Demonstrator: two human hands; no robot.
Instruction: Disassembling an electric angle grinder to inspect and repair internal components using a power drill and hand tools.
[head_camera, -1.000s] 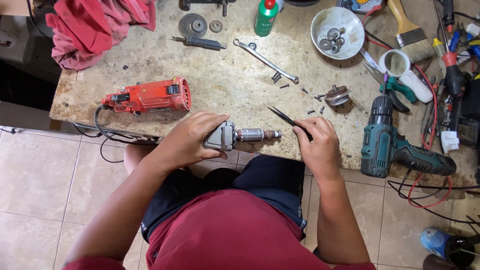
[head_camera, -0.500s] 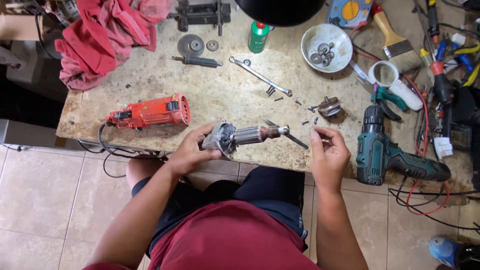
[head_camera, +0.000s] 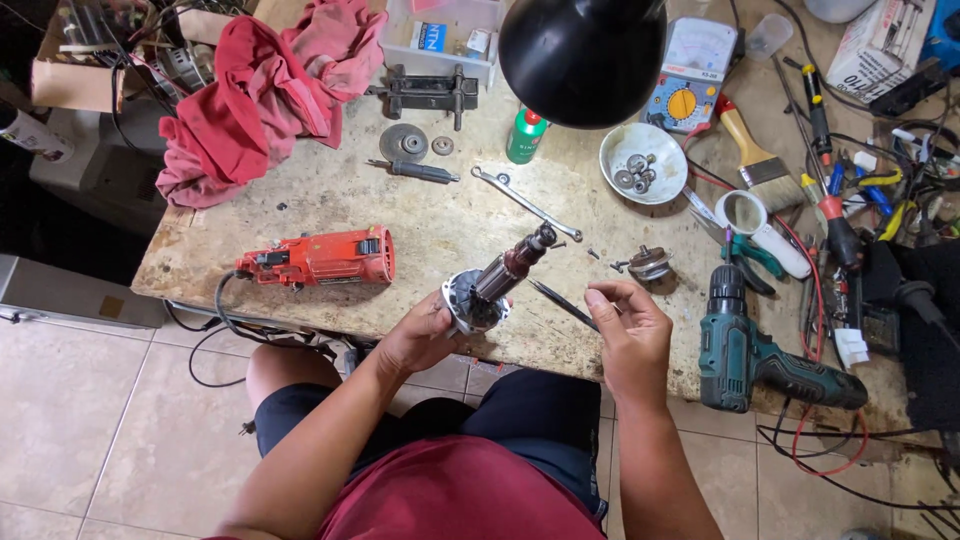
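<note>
Gripping a motor armature (head_camera: 497, 284) by its wide grey fan end, the left hand (head_camera: 420, 338) holds it raised over the near edge of the bench (head_camera: 420, 235), fingers wrapped around that end. The armature tilts up and away to the right: a pale, vaned disc nearest the palm, then a dark reddish-brown wound core, then a narrower coppery section and a short metal shaft tip pointing toward the far right. The right hand (head_camera: 628, 330) sits just right of it, fingers pinched on a thin dark pick-like tool (head_camera: 562, 304) whose point aims left toward the armature's core; whether the tip touches it cannot be told. Left of the hands a red power tool housing (head_camera: 325, 262) lies on its side on the bench with its black cord hanging off the near edge. Right of the right hand a green cordless drill (head_camera: 745, 350) lies flat. Farther back lie a slim wrench (head_camera: 527, 204) and a white bowl (head_camera: 643, 163) of small metal parts.
</note>
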